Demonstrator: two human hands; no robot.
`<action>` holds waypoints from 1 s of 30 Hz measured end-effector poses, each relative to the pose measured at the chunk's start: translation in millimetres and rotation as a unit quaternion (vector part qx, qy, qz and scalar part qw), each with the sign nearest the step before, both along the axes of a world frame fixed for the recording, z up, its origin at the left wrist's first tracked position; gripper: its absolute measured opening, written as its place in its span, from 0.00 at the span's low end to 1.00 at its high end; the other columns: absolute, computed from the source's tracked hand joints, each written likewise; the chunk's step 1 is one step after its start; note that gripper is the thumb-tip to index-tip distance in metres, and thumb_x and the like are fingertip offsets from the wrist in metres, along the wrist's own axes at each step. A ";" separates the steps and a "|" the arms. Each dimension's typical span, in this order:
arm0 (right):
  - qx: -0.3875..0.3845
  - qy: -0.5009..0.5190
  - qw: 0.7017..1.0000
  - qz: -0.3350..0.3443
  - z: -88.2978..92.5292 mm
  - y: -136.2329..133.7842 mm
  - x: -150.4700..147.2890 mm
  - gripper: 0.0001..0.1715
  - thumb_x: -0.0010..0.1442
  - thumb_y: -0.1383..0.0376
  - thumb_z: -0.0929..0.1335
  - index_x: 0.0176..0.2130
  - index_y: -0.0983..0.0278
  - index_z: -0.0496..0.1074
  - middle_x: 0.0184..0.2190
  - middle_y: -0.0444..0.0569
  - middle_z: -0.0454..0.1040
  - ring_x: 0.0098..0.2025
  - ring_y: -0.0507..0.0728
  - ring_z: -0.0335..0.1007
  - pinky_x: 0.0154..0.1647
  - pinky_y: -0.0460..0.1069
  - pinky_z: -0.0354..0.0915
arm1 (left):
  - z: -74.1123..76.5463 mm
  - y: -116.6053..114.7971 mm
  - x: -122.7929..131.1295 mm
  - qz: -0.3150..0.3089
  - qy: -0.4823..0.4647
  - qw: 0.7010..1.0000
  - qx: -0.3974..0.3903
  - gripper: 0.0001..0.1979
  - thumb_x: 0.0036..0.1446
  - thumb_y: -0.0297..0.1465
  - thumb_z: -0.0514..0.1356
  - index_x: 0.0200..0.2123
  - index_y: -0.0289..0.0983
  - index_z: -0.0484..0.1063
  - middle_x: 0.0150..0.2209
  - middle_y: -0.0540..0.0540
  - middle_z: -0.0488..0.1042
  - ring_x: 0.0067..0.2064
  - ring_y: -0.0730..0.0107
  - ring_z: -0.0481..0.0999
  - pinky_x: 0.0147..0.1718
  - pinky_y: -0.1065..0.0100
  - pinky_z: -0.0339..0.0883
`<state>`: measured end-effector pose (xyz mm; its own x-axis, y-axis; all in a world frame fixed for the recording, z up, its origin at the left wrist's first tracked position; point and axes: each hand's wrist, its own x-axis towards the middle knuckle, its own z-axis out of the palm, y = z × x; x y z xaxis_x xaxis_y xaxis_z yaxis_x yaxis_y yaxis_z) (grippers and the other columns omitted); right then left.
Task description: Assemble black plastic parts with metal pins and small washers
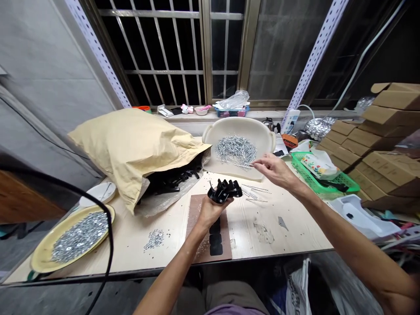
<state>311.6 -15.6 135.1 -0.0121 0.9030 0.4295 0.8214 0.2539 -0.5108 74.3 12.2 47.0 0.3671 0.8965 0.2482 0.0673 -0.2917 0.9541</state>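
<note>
My left hand (210, 213) is closed around a cluster of black plastic parts (225, 190) above the brown board (197, 210). One thin metal pin stands up from the cluster's left side. At the front right edge of the white basin (243, 124), my right hand (274, 169) pinches a long thin metal pin (250, 165). A heap of similar silvery pins (235, 148) lies in the basin; whether they are screws or nails I cannot tell. Several loose pins (254, 191) lie on the table between my hands. Black flat pieces (215, 243) rest in a row on the board.
A big tan sack (131, 144) opens toward the board, with black parts (173, 180) inside. Left are a yellow tray (36, 258) of small metal pieces and a little pile (155, 239). Right stand a green basket (352, 189) and stacked cardboard boxes (387, 175).
</note>
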 end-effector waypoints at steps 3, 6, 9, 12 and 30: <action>-0.010 -0.052 0.989 0.139 34.1 0.3 -33.1 0.12 0.61 0.63 0.63 0.40 0.63 0.75 0.31 0.47 0.70 0.33 0.52 0.65 0.34 0.47 0.60 | -3.1 0.7 3.4 -0.009 0.007 1.000 0.011 0.13 0.44 0.33 0.67 0.35 0.35 0.75 0.35 0.45 0.78 0.37 0.61 0.76 0.38 0.64 0.69; -0.045 -0.089 0.973 0.207 48.0 4.9 -53.2 0.11 0.56 0.71 0.64 0.40 0.65 0.72 0.30 0.44 0.70 0.30 0.49 0.64 0.32 0.45 0.59 | -5.6 1.1 2.7 -0.016 0.015 1.000 0.021 0.12 0.43 0.33 0.67 0.33 0.34 0.74 0.32 0.47 0.77 0.34 0.64 0.75 0.36 0.66 0.68; -0.084 -0.147 0.956 0.239 52.7 11.6 -61.7 0.16 0.52 0.76 0.64 0.41 0.64 0.69 0.27 0.41 0.68 0.28 0.48 0.62 0.30 0.44 0.56 | -3.7 -1.1 0.0 -0.019 0.021 0.999 0.014 0.12 0.44 0.33 0.67 0.33 0.35 0.74 0.30 0.49 0.77 0.32 0.66 0.74 0.33 0.67 0.67; -0.102 -0.182 0.941 0.268 55.4 16.5 -70.6 0.20 0.50 0.77 0.63 0.42 0.62 0.68 0.25 0.40 0.68 0.27 0.49 0.61 0.28 0.44 0.55 | 2.7 -6.2 -1.2 -0.024 0.011 1.000 0.004 0.12 0.43 0.33 0.67 0.32 0.35 0.74 0.29 0.49 0.76 0.32 0.66 0.73 0.33 0.68 0.66; -0.120 0.426 0.887 0.131 -59.5 1.3 -124.5 0.31 0.59 0.46 0.62 0.55 0.61 0.63 0.53 0.53 0.69 0.53 0.60 0.66 0.51 0.55 0.65 | 20.1 16.8 11.9 0.018 -0.247 0.956 -0.157 0.23 0.46 0.47 0.64 0.36 0.32 0.73 0.32 0.43 0.77 0.33 0.67 0.76 0.36 0.66 0.70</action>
<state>187.1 -14.3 75.6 0.0023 0.9839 0.1786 0.0394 0.1784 -0.9832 86.2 29.0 67.1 0.2421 0.9652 0.0990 -0.4098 0.0092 0.9121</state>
